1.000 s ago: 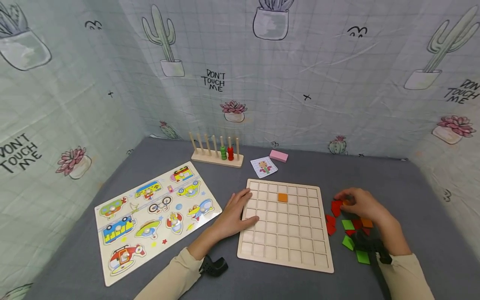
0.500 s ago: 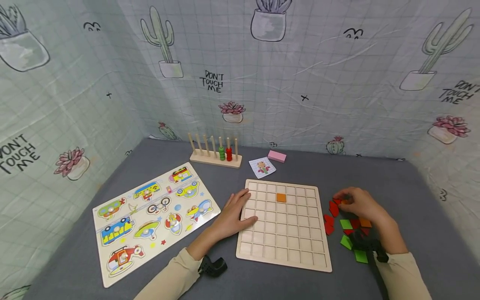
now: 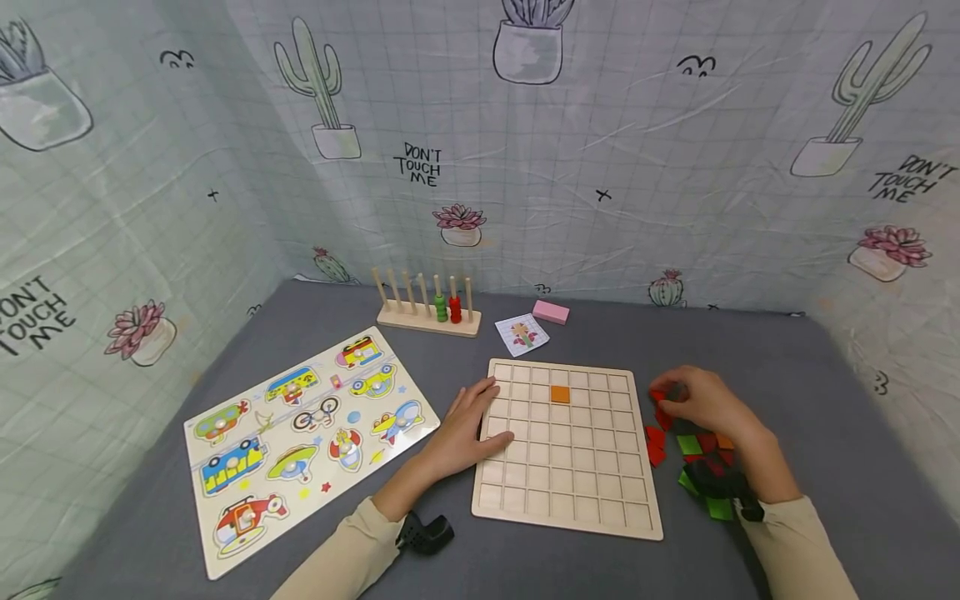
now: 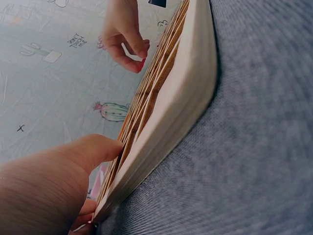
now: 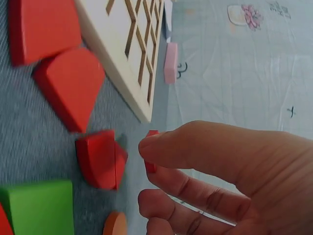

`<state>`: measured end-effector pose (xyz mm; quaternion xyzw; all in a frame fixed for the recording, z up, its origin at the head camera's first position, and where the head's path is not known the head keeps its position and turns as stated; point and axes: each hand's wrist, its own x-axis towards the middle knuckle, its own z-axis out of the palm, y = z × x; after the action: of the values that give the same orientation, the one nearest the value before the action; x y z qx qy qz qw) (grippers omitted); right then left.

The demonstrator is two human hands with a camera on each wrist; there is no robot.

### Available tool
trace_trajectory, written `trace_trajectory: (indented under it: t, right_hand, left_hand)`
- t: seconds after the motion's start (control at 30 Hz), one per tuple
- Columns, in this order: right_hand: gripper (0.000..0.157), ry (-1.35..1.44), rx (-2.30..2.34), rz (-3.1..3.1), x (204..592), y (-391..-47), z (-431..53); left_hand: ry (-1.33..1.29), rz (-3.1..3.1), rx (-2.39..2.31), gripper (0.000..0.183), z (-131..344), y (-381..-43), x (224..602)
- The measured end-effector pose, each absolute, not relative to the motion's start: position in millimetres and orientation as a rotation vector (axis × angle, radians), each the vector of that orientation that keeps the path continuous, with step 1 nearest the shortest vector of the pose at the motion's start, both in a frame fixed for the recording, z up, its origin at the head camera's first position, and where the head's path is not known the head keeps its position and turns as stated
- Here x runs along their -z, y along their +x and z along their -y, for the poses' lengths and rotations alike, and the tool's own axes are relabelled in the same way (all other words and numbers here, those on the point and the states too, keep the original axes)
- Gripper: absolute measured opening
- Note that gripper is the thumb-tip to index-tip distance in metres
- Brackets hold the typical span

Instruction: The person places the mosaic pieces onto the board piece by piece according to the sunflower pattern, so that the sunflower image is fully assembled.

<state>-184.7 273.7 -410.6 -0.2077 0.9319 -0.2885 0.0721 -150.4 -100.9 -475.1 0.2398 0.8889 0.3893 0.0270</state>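
My left hand (image 3: 471,427) rests along the left edge of the wooden grid board (image 3: 562,517), fingers extended and thumb over the frame. One orange square (image 3: 560,394) sits in an upper cell of the board. To the right, my right hand (image 3: 701,402) pinches a small red piece (image 5: 151,165) between thumb and index finger, just above the loose pieces. Below it in the right wrist view lie red pieces (image 5: 73,85) with a rounded side, a green square (image 5: 41,208) and the edge of an orange round piece (image 5: 115,224).
Left of the board lies a vehicle puzzle (image 3: 311,467). Behind are a peg stand (image 3: 427,318) with green and red beads, a card (image 3: 522,334) with a flower pattern and a pink block (image 3: 551,312). Green pieces (image 3: 720,508) lie beneath the right wrist.
My right hand has shifted a little left toward the board and now pinches a red piece. The left hand stays in place on the board; the head view has drifted slightly.
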Motion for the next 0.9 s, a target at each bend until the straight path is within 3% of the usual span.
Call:
trace_trajectory:
  t: [0.9]
  right_hand:
    - [0.02, -0.769, 0.91, -2.655, 413.6, -201.6, -201.9]
  left_hand:
    - [0.731, -2.751, -1.186, 0.074, 100.7, -150.5, 472.3]
